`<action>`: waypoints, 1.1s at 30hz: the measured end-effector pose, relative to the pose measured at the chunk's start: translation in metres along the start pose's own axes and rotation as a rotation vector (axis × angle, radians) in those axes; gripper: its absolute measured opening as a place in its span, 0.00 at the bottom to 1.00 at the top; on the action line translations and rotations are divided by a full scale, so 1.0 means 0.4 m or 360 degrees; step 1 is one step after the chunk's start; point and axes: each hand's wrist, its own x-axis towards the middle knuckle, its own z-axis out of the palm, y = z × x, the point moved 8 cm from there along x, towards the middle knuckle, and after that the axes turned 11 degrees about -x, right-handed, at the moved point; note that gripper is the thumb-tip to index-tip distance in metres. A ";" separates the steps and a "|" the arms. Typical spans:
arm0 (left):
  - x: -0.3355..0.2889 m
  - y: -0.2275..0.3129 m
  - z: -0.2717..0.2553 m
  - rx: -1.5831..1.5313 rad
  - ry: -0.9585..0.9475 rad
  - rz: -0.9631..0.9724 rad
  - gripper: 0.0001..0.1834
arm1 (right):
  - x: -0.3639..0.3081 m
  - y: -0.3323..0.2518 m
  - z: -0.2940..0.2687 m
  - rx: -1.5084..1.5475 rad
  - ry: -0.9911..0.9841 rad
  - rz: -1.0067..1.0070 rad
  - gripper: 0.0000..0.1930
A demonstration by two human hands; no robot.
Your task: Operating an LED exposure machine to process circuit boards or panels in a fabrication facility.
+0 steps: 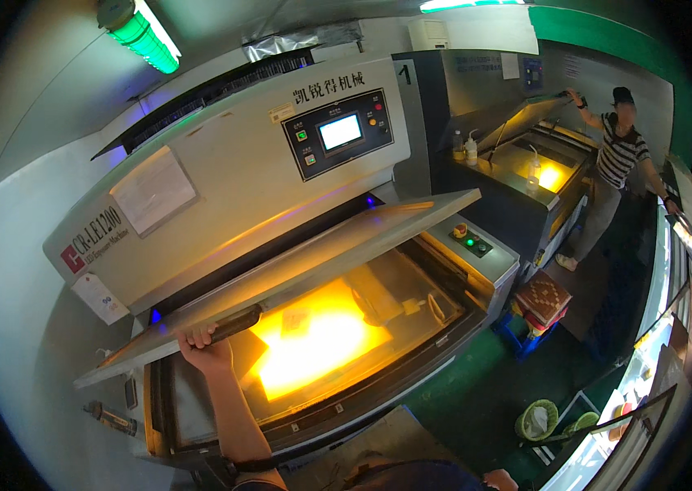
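Observation:
My left hand (pixel 205 350) is raised to the front edge of a hinged lid (pixel 313 274) on a large grey exposure machine (pixel 223 164). Its fingers curl around the left end of a dark handle (pixel 236 325) on that edge. The lid is tilted up. Below it, a glass bed (pixel 198 401) glows bright yellow in the middle, with flat sheet-like shapes showing on it. Only a small part of my right hand (pixel 500 479) shows at the lower edge, low and away from the machine; its fingers are mostly cut off.
A control panel (pixel 338 133) and a button box (pixel 470 242) are on the machine. A stool (pixel 540 299) and a green basket (pixel 536 419) stand on the floor to the right. Beyond, another person (pixel 617 155) holds up the lid of a second machine (pixel 493 176). A lit bench (pixel 599 450) runs along the right.

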 end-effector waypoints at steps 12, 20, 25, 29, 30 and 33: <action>-0.071 -0.024 0.009 -0.0066 -0.0050 -0.0151 0.21 | 0.329 0.257 0.141 -0.0697 -0.0628 0.1217 0.16; -0.112 -0.024 -0.012 -0.0069 0.0099 -0.0182 0.21 | 0.413 0.269 0.301 -0.0544 -0.0823 0.1326 0.16; -0.151 -0.019 -0.072 -0.0004 0.0101 -0.0205 0.21 | 0.551 0.144 0.358 -0.0751 -0.0826 0.1209 0.21; -0.199 0.006 -0.104 0.0044 0.0244 -0.0145 0.21 | 0.620 0.105 0.328 -0.0799 -0.0638 0.1087 0.21; -0.220 0.010 -0.119 0.0043 0.0340 -0.0131 0.21 | 0.629 0.082 0.307 -0.0756 -0.0551 0.1233 0.20; -0.267 0.016 -0.162 0.0072 0.0370 -0.0198 0.20 | 0.639 0.048 0.259 -0.0648 -0.0521 0.1425 0.19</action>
